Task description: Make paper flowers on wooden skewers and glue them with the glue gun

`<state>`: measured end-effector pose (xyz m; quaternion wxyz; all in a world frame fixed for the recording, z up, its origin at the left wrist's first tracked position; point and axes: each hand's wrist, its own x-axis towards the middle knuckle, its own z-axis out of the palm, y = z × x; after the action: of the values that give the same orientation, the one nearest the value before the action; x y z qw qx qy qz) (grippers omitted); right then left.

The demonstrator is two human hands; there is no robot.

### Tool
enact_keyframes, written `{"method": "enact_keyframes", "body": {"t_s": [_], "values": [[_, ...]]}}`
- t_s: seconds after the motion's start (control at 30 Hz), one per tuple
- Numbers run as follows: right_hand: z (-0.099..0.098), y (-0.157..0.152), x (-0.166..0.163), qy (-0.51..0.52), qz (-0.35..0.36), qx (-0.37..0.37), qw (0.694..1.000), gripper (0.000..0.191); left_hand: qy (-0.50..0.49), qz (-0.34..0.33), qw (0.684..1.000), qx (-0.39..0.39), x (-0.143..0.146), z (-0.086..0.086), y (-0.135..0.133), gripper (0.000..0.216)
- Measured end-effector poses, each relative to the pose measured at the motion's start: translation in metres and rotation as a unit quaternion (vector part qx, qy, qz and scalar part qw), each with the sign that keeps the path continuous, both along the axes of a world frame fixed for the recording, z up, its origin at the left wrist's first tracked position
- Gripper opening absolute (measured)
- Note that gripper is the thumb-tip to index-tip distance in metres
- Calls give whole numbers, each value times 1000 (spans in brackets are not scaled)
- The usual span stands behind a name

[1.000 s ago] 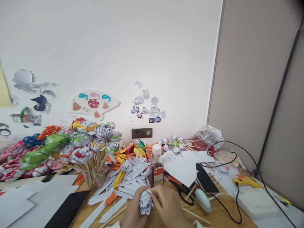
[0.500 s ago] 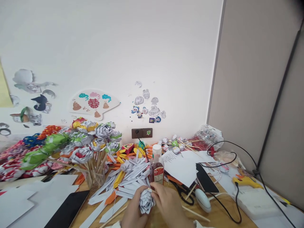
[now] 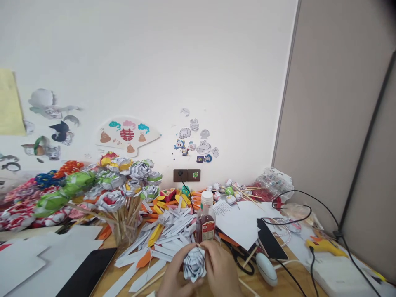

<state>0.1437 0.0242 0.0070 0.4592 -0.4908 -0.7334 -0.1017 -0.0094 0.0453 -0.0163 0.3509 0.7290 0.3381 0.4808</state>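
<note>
A grey-white folded paper flower (image 3: 194,265) sits between my two hands at the bottom middle, its layered petals facing me. My left hand (image 3: 175,272) grips its left side, thumb and fingers curled round the edge. On the other side my right hand (image 3: 220,270) presses its fingers against the petals. Just beyond my fingertips stands a bottle of red-brown liquid (image 3: 206,218) with a white cap. Folded white paper strips (image 3: 176,227) lie in a heap to the left of the bottle.
Paper flowers on sticks (image 3: 125,222) fill a clear holder at left, near a black tablet (image 3: 88,270). At right lie scissors (image 3: 244,266), a white mouse-shaped device (image 3: 266,269), a phone (image 3: 272,239) and a yellow glue gun (image 3: 326,246) with trailing black cables.
The paper flower has turned to face me more, and my right hand has closed in along its right side. The whole view has shifted slightly.
</note>
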Motion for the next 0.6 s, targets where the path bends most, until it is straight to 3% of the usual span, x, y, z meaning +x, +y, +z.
{"method": "enact_keyframes", "body": {"t_s": [0.23, 0.47, 0.6], "values": [[-4, -2, -3, 1, 31, -19, 999, 30, 16, 42, 998, 48, -1, -16, 5, 80], [3, -3, 0, 26, 28, 17, 999, 22, -12, 45, 997, 55, -1, -8, 2, 53], [12, -4, 7, 55, 46, 23, 997, 19, -1, 25, 999, 39, -1, -7, 2, 59]]}}
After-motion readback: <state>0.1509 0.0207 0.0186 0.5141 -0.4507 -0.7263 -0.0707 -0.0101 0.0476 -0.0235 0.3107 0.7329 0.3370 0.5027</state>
